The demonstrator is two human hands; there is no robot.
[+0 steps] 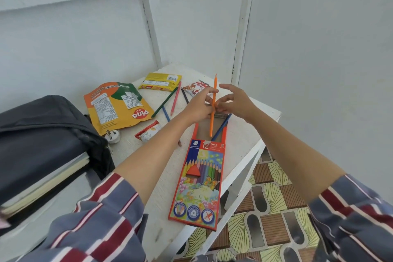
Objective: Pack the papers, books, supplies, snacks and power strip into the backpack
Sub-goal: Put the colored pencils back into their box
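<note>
Left hand (pixel 198 107): over the far, open end of the pencil box (pixel 202 173), fingers curled round the orange pencil (pixel 212 122) at mid-shaft.
Right hand (pixel 236 104): just right of the left hand, thumb and forefinger pinching the same pencil, other fingers lifted and spread.
Orange pencil: point away from the person, blunt end down in the box's slid-out tray.
Blue pencil (pixel 222 126): lying slantwise in that tray.
Pencil box: flat on the white tabletop (pixel 244 134), near its right edge.
Loose pencils (pixel 168 102): left of the tray, beyond the box.
Snack packs (pixel 116 106): farther left of the box.
Backpack (pixel 42 132): well left of the box, open, books (pixel 53 176) inside.
</note>
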